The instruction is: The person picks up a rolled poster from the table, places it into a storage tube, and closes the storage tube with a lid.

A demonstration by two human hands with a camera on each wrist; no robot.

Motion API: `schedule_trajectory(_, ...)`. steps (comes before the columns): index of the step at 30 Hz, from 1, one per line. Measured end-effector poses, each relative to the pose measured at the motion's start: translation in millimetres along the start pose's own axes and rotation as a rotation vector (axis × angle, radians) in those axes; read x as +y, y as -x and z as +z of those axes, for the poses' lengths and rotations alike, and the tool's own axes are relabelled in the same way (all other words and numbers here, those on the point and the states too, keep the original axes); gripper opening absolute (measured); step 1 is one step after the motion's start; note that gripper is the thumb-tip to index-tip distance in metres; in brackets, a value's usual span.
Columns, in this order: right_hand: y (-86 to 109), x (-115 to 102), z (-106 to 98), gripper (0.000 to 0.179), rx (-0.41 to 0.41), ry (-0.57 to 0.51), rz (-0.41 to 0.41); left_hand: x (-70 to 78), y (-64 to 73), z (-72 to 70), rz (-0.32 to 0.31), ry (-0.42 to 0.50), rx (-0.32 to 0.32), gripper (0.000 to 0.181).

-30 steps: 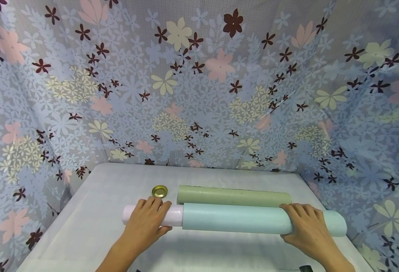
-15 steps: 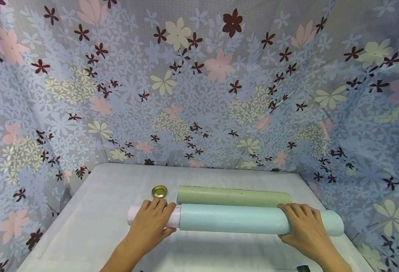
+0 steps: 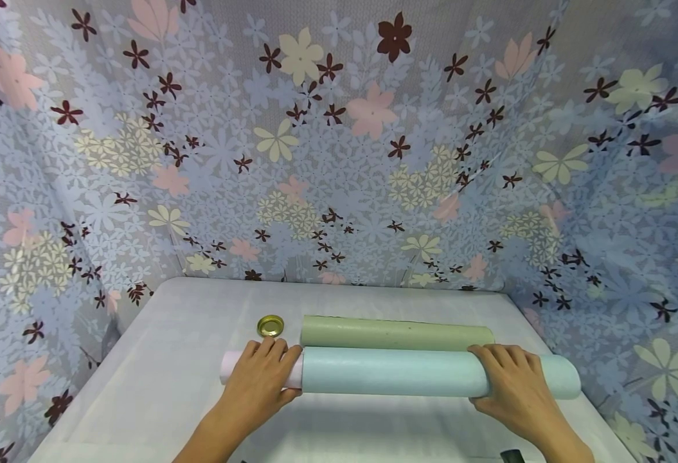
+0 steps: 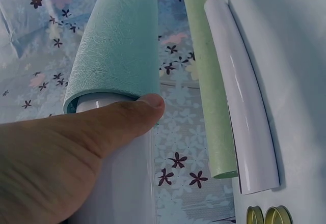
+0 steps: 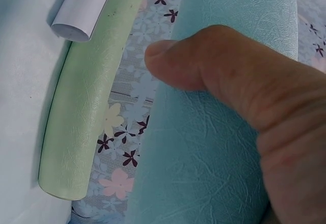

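My left hand (image 3: 256, 381) grips a glossy pale pinkish-white roll (image 3: 230, 365), its thumb lying across the roll close to the rim of a wider one. That wider roll is light blue and textured (image 3: 393, 372); in the left wrist view its open end surrounds the pale roll. Toward the blue roll's right end, my right hand (image 3: 512, 388) holds it from above, the thumb (image 5: 178, 63) on the near side. Both rolls lie level, held above the table, one partly inside the other. The fingers' undersides are hidden in both wrist views.
On the white table (image 3: 165, 334) behind the held rolls lies a green roll (image 3: 396, 332). A second white roll (image 4: 244, 96) lies beside it. Two gold lids (image 4: 277, 216) show in the left wrist view. A black object (image 3: 512, 456) sits at the front edge; floral cloth (image 3: 339, 161) hangs around.
The hands have come closer together. My left hand and the pale roll have moved right, the blue roll slightly left, so less of the pale roll shows outside it.
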State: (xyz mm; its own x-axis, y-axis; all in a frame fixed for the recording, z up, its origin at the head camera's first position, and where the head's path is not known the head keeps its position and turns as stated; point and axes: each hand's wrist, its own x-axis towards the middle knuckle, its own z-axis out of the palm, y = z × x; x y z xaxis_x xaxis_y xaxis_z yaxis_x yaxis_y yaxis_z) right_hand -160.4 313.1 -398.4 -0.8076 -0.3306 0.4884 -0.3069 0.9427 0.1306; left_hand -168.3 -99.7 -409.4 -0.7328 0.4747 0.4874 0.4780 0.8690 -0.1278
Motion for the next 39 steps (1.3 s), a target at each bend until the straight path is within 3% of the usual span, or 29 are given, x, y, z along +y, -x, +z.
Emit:
schedule_trajectory(20, 0.1, 0.8, 1.0, 0.085, -0.005, -0.007, 0.003, -2.9, 1.4, -3.3, 0.0, -0.002, -0.014, 0.077)
schedule_trajectory(28, 1.2, 3.3, -0.2, 0.086, -0.002, -0.005, 0.0, -13.0, 7.2, -16.2, -0.071, 0.047, -0.027, 0.08)
schedule_trajectory(33, 1.3, 4.2, -0.4, 0.086, -0.002, -0.003, 0.002, -23.3, 13.7, -24.2, -0.123, 0.104, 0.018, 0.077)
schedule_trajectory(39, 2.1, 5.5, 0.0, 0.084, 0.005, -0.007, 0.006, -37.7, 23.5, -25.0, -0.137, 0.156, 0.104, 0.075)
